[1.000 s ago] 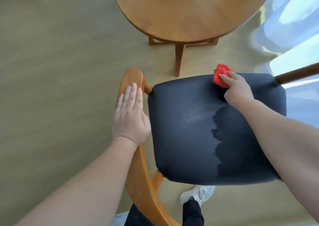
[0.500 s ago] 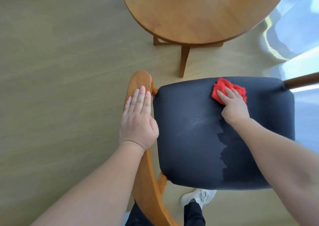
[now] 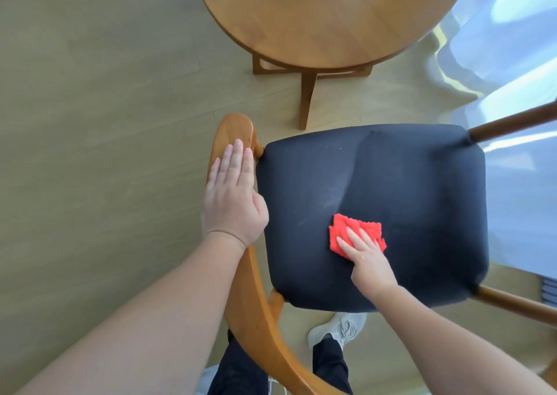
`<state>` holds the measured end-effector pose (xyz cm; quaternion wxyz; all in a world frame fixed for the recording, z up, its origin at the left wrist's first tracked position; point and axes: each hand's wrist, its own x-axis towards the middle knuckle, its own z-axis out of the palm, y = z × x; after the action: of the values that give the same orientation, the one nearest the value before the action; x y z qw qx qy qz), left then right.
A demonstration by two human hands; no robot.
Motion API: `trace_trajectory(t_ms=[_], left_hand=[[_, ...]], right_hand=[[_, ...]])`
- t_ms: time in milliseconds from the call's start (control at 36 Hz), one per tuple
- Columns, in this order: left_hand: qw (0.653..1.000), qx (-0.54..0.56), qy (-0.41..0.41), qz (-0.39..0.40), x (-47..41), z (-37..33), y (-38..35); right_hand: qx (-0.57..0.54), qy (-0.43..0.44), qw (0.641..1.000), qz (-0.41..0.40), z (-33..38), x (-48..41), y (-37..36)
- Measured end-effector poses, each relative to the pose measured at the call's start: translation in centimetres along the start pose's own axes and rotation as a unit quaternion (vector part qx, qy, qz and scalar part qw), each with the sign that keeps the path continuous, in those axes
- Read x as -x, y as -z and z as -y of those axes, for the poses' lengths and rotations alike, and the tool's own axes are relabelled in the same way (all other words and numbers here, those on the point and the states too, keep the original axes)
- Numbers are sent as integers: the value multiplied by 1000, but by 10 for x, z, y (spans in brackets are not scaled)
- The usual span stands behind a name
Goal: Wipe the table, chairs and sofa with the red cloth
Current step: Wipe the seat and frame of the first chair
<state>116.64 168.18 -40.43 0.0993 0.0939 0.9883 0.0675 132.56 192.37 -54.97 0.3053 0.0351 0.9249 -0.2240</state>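
Observation:
A wooden chair with a black padded seat (image 3: 416,189) stands below me. The red cloth (image 3: 343,228) lies flat on the near middle of the seat. My right hand (image 3: 366,259) presses down on the cloth with spread fingers and covers its near part. My left hand (image 3: 232,195) rests flat, fingers together, on the chair's curved wooden backrest (image 3: 256,310) at the seat's left. The round wooden table (image 3: 328,14) stands just beyond the chair. No sofa is in view.
Pale wood floor (image 3: 99,123) stretches to the left. A sheer white curtain (image 3: 512,47) hangs at the right, bright with daylight. My own leg and grey shoe (image 3: 339,328) stand under the chair's near edge.
My right hand has dragged the red cloth from the seat's far edge toward me to the near middle. The left hand has stayed on the backrest.

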Motion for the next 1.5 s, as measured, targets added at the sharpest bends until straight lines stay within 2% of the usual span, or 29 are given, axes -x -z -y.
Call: trace_trajectory(t_ms=[111, 250, 361, 583, 778, 944, 1139, 1250, 1333, 1500], left_hand=[[1000, -7, 0, 10, 2, 1, 0], [1000, 0, -2, 8, 2, 2, 0], [1000, 12, -3, 1, 2, 0, 0], [1000, 2, -2, 6, 4, 1, 0], [1000, -4, -6, 6, 2, 1, 0], [1000, 6, -11, 5, 2, 2, 0], [1000, 6, -14, -2, 3, 4, 0], [1000, 6, -14, -5, 1, 3, -1], [1000, 11, -15, -10, 1, 3, -1], [1000, 11, -12, -1, 2, 2, 0]], right_hand=[[-54, -39, 998, 0, 4, 10, 6], [-95, -7, 990, -103, 7, -7, 40], [-137, -55, 975, -169, 9, -42, 76], [-130, -107, 972, -166, 3, -123, 141], [-34, -92, 989, -111, 3, -167, 165], [50, -93, 993, -51, 13, -176, 145], [51, -88, 993, -55, 19, -171, 135], [49, -66, 994, -74, 25, -159, 119], [54, -18, 994, -88, 28, -144, 102], [65, 24, 997, -18, 33, -88, 44]])
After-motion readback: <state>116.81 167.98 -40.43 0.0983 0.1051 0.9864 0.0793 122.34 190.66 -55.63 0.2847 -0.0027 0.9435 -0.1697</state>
